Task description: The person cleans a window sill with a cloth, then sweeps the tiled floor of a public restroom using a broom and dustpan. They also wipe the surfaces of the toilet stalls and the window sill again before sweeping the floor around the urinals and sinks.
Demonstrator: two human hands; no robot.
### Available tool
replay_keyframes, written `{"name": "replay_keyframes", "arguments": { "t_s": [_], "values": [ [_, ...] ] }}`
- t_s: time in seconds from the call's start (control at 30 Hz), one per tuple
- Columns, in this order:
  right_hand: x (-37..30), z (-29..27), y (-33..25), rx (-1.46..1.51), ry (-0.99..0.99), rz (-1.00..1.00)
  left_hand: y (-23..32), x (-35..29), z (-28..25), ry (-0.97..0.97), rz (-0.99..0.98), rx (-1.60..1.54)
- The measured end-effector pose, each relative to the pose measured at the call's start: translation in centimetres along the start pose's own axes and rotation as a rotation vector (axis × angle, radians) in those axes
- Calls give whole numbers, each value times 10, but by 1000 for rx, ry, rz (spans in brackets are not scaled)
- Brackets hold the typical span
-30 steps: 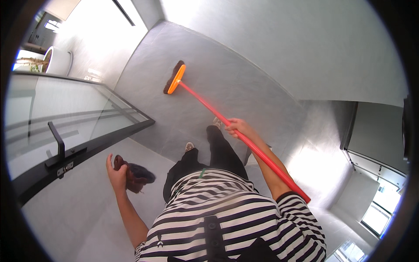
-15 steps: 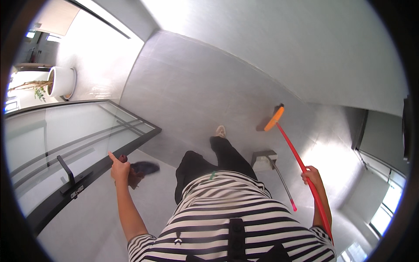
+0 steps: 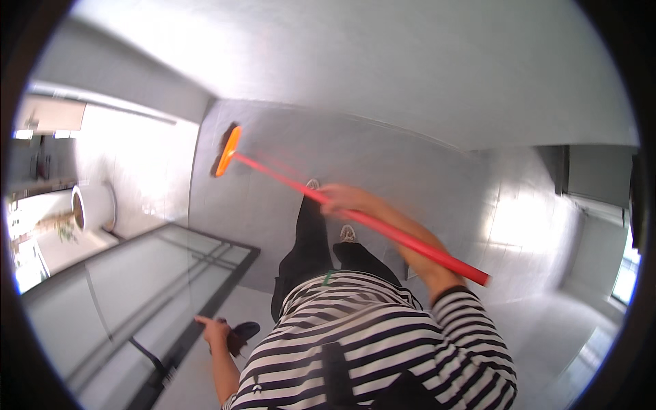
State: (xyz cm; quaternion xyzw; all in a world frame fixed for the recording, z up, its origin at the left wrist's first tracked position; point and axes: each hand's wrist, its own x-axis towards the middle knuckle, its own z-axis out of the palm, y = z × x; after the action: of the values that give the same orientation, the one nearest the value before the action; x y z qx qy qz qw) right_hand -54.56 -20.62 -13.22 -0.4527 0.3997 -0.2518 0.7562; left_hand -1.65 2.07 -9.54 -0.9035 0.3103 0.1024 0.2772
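My right hand (image 3: 342, 200) is wrapped round the red handle of a broom (image 3: 424, 247), which slants across in front of my body. Its orange head (image 3: 229, 152), with dark bristles, rests on the grey floor ahead to the left. At lower left my left hand (image 3: 214, 329) is partly closed, its index finger stretched to the dark edge of a glass door (image 3: 154, 280). Against that hand is a dark brown and black thing (image 3: 240, 336), seemingly held, of a kind I cannot make out. My right arm and body hide most of the dustpan.
The framed glass door stands open at left, with a black handle (image 3: 147, 355). Beyond it is a white plant pot (image 3: 93, 207). A pale wall (image 3: 410, 61) runs along the far side of the floor (image 3: 273, 130). My shoes (image 3: 348, 234) are mid-floor.
My right hand has swung left and forward, carrying the broom head across the floor from right to far left. The door and my left hand sit lower in view, and the dustpan is now mostly hidden.
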Motion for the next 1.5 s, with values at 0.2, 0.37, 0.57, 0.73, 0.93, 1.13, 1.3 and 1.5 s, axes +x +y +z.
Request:
{"name": "replay_keyframes", "arguments": {
  "t_s": [0.2,0.37,0.57,0.73,0.93,1.13,1.3,1.5],
  "values": [
    [90,-26,8,49,103,141,-5,54,-37,-272,-4,-100],
    [-93,-84,18,428,355,49,36,62,-97,-395,95,-140],
    [-263,-121,124,473,865,422,185,70,-209,-339,319,-121],
    [-332,-93,124,374,995,475,256,118,-229,-242,584,-71],
    [-310,-91,114,369,759,181,362,33,-251,-147,600,54],
    [-240,-178,186,314,536,-47,448,-98,-267,9,800,151],
    [-346,-227,275,-208,664,2,496,-235,-258,77,1078,16],
    [-456,-266,283,416,849,308,558,-292,-254,3,1287,5]
  ]
}}
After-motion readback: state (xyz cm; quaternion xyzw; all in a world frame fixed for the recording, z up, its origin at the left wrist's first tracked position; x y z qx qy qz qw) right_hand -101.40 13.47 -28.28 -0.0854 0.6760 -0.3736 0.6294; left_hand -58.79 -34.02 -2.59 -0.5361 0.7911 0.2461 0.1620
